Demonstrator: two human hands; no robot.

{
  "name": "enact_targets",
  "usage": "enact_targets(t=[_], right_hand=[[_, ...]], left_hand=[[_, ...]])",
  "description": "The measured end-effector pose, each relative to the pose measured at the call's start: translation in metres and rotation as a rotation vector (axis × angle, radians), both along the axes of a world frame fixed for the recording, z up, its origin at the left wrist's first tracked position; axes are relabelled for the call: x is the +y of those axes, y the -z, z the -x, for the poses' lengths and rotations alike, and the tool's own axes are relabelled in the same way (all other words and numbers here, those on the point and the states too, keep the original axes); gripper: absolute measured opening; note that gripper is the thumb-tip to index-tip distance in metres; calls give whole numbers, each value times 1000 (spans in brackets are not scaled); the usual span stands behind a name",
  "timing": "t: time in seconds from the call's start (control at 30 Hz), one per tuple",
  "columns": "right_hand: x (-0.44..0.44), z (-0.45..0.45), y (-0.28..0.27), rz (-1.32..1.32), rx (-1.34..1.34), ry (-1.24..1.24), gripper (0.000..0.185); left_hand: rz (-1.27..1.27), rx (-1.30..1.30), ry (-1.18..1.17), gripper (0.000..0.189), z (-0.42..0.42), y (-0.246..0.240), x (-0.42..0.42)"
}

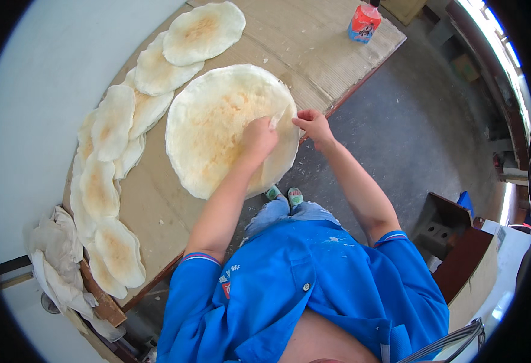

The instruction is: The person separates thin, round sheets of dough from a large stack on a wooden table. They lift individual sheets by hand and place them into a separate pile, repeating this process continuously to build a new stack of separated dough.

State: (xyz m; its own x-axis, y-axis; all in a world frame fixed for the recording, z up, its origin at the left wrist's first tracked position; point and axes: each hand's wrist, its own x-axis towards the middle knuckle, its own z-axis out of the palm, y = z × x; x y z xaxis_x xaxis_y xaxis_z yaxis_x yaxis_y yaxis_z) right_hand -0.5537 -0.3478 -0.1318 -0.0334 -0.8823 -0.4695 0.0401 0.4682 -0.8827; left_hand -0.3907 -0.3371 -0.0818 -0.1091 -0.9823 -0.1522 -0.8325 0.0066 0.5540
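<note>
A large round stack of thin, pale flatbread sheets [211,122], browned in patches, lies at the table's near edge and partly overhangs it. My left hand [261,136] is over its right part, fingers closed on the lifted edge of a thin top sheet. At the stack's right rim is my right hand [313,127], thumb and forefinger close together; whether they pinch the rim I cannot tell. Several smaller browned flatbreads [113,122] overlap in a curved row along the wall side, with another flatbread [204,34] on top at the far end.
Cardboard [292,45] covers the wooden table. A bottle with a red and blue label [365,22] stands near its far right corner. Crumpled whitish cloth or plastic [59,245] hangs at the left end. A white wall [52,90] borders the table. Brown furniture [465,263] stands at lower right.
</note>
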Motion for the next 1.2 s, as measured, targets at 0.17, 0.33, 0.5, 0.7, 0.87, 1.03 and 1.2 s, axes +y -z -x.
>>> enact_targets(t=[0.17, 0.33, 0.5, 0.7, 0.87, 1.03, 1.2], right_hand=[[1, -4, -7, 14, -294, 50, 33], [-9, 0, -10, 48, -423, -195, 37], [-24, 5, -21, 55, -360, -452, 32], [-40, 5, -11, 59, -378, -565, 32], [-48, 14, -4, 54, -353, -658, 30], [-54, 17, -1, -261, -612, -436, 35], [-57, 2, -13, -134, -344, -524, 34]], left_hand=[[-138, 282, -67, 29, -27, 7, -2], [262, 148, -72, 39, -3, -8, 1], [154, 168, -95, 35, 0, -13, -6], [282, -101, -179, 18, 36, -20, 3], [262, -176, -359, 12, 40, -16, 0], [62, 103, -693, 14, 18, -37, 3], [215, -199, -603, 11, 44, -17, -8]])
